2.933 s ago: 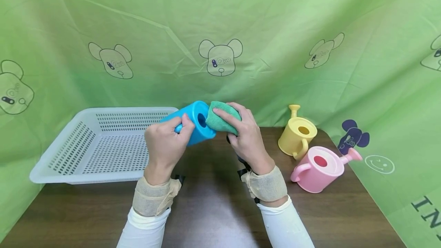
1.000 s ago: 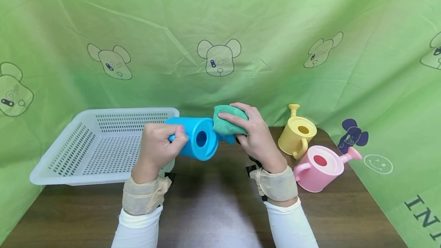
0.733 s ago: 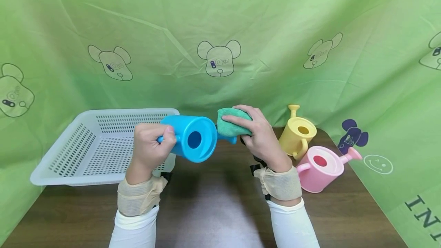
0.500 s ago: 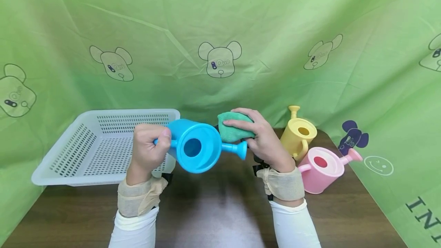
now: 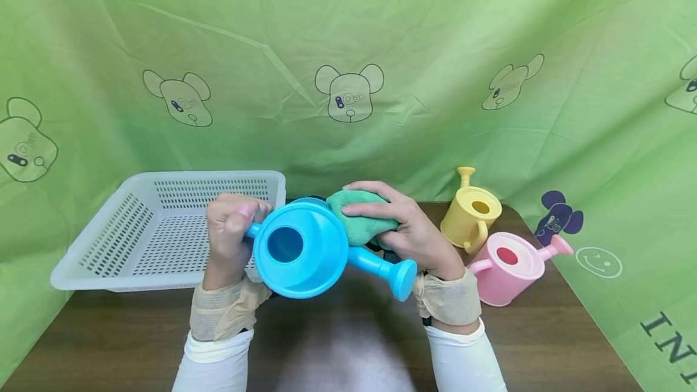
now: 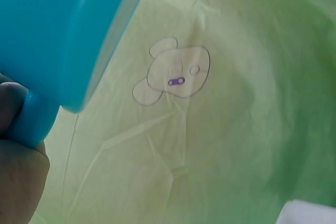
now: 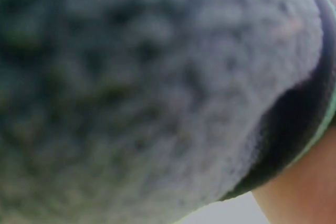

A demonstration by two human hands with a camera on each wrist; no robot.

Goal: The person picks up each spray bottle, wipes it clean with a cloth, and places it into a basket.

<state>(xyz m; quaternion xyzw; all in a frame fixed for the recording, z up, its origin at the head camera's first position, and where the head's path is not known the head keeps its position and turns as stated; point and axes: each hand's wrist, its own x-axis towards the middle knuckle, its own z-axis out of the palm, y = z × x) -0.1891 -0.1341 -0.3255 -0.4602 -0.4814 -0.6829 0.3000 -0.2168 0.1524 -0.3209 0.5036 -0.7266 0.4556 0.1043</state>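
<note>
My left hand [image 5: 227,235] grips the handle of a blue plastic watering can [image 5: 327,268], held up above the table. The can's top, with its round opening, faces the head camera, and its spout points right and down toward me. In the left wrist view, fingers [image 6: 20,179] wrap the handle below the can's blue wall [image 6: 42,30]. A folded green cloth [image 5: 360,216] is held in my right hand [image 5: 423,235], against the can's side just above the spout. Blurred grey fabric [image 7: 157,93] fills most of the right wrist view.
A white perforated plastic basket [image 5: 130,177] stands at the left of the brown table [image 5: 136,343]. To the right are a yellow watering can [image 5: 460,219] and a pink one [image 5: 506,280], both upright. A green printed curtain [image 5: 261,35] closes off the back and sides.
The blue can has turned, its opening and spout swinging toward me. The cloth moved away from the can's top rim to the right, then came back against its side by the spout.
</note>
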